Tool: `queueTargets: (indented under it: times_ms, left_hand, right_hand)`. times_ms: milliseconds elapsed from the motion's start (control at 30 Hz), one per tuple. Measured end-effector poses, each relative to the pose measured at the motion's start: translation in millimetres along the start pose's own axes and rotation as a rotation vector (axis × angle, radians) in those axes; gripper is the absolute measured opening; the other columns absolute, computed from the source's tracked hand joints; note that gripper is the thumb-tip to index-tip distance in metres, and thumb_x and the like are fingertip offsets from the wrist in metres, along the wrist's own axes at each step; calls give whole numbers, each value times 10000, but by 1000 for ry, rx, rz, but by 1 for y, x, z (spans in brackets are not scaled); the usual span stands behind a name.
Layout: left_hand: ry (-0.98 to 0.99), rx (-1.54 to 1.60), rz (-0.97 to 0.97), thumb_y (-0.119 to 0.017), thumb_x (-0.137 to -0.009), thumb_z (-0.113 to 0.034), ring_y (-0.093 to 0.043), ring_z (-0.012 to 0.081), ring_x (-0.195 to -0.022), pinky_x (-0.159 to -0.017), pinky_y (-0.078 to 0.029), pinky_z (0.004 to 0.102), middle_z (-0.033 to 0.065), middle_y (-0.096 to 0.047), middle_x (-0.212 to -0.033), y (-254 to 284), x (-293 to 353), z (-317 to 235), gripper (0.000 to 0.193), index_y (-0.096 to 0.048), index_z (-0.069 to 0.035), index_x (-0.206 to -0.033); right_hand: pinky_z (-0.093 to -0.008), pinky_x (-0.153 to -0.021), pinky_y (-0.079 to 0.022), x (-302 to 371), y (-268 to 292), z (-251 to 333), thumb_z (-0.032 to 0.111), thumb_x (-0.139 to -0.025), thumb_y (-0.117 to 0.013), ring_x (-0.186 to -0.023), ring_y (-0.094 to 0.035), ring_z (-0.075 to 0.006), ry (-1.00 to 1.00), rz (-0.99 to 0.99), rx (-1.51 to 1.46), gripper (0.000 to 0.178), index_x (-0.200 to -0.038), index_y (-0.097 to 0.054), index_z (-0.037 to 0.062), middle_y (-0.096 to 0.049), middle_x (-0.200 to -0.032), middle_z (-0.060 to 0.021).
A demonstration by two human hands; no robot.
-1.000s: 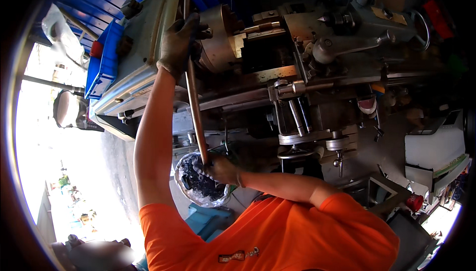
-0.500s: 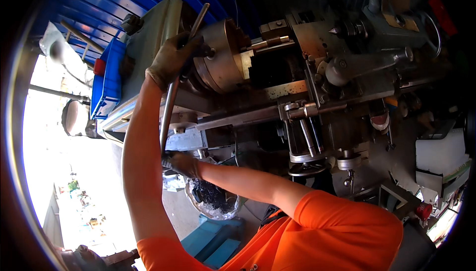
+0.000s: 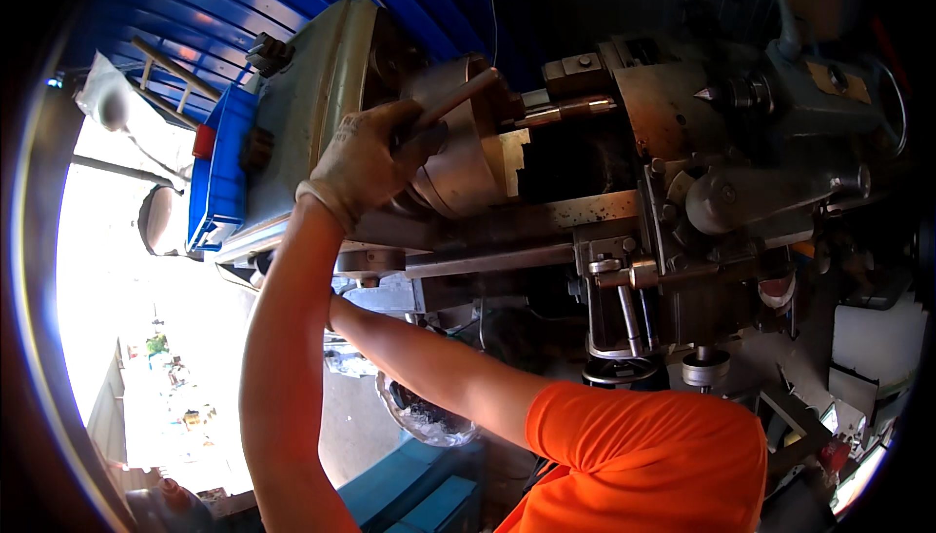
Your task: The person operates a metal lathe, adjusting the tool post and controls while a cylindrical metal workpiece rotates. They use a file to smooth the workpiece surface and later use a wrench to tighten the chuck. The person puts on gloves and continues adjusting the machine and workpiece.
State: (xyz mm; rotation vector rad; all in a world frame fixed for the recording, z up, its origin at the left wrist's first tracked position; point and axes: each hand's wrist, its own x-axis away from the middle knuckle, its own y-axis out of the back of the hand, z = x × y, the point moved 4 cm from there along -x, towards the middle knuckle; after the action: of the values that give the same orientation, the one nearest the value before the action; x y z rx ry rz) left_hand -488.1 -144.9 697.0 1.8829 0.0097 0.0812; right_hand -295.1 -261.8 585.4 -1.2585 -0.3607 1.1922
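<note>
My left hand (image 3: 366, 157), in a pale work glove with dark fingers, is closed around a metal bar (image 3: 463, 99). The bar's upper end points up and right, in front of the round lathe chuck (image 3: 466, 157). A short shiny metal workpiece (image 3: 575, 110) sticks out to the right of the chuck. Of my right hand (image 3: 335, 313) only the wrist edge shows; its fingers are hidden behind my left forearm, as is the bar's lower part.
The lathe carriage (image 3: 726, 197) and the pointed tailstock centre (image 3: 717, 94) are to the right. A blue plastic bin (image 3: 216, 177) hangs left of the headstock (image 3: 302, 94). Below stands a bucket of metal shavings (image 3: 424, 421), with a blue step-like object (image 3: 419, 484) near it.
The bar has swung from steep to more slanted, its upper end now right, over the chuck. My left hand has shifted right and down; my right hand has gone left behind my left forearm.
</note>
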Motion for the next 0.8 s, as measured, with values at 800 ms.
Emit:
queueTargets:
  times_ms: [800]
  left_hand:
    - [420,-543,-330,-585,-869,-329,-667,347,-1003,-877,-522,453,168,-699,-1033,-5,-19,-17,295,-711,-160,-1077]
  right_hand:
    - [-287,-707,-452,50,6,-3,292,-975,-562,-771,-547,-142,-109,-78,-13,296,-1063,-597,11,-612,-940,-80]
